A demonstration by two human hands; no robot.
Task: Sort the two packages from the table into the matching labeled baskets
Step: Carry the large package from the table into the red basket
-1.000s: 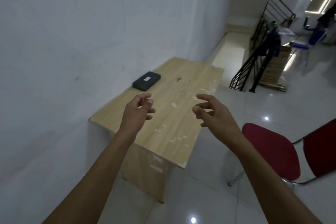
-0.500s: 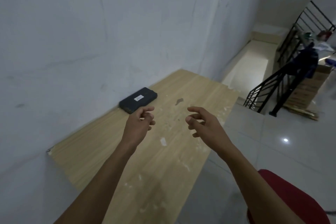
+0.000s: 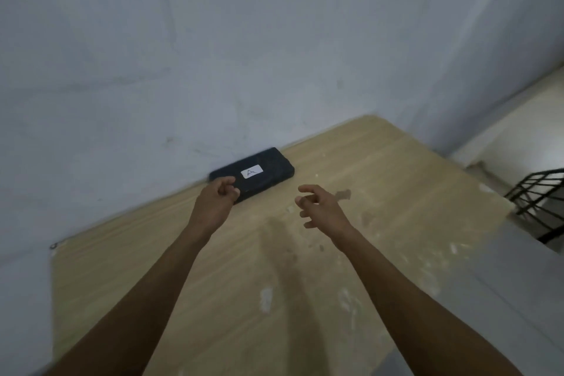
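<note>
Over table (image 3: 213, 299), left hand (image 3: 215, 203) curled beside package (image 3: 268, 172).

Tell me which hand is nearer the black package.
The left hand: its fingers overlap the black package at its near end. The right hand hovers apart over bare table.

The package (image 3: 259, 175) at the left hand's (image 3: 216, 203) fingertips is black, with a small white label (image 3: 251, 173) marked with a dark letter A; the table (image 3: 381, 192) under both hands is pale wood grain flecked with whitish scuffs; beyond the package, the wall (image 3: 213, 55) is plain grey-white; a black railing (image 3: 540, 192) shows far right of the right hand (image 3: 320, 207).
</note>
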